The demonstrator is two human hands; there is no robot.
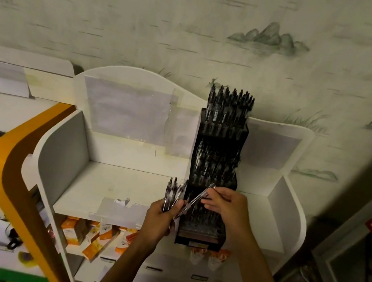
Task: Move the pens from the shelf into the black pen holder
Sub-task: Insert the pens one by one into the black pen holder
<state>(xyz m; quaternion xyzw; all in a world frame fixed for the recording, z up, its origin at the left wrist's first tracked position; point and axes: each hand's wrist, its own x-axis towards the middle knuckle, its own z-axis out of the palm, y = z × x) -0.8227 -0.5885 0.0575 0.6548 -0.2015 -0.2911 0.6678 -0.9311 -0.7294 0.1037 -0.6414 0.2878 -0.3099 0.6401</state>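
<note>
Low in the middle of the frame, the left hand (pixel 161 218) is curled around a small bunch of pens (pixel 173 194), their clicker ends standing up just left of the black pen holder (pixel 214 170). The right hand (pixel 228 208) pinches a single clear-barrelled pen (pixel 197 198) between thumb and fingertips, holding it tilted, upper end toward the right and lower end toward the left hand, over the holder's lowest tier. That front tier shows rows of small holes; whether the pen's tip has entered one cannot be told. The holder rises in three steps toward the wall, and its middle and top tiers are packed with upright dark pens (pixel 229 106). It stands on the right part of a white shelf (pixel 108 184) with curved side panels. Below the shelf, lower centre, lie orange-and-white boxes (pixel 92 236). An orange-and-brown curved band (pixel 11 161) runs along the left side.
</note>
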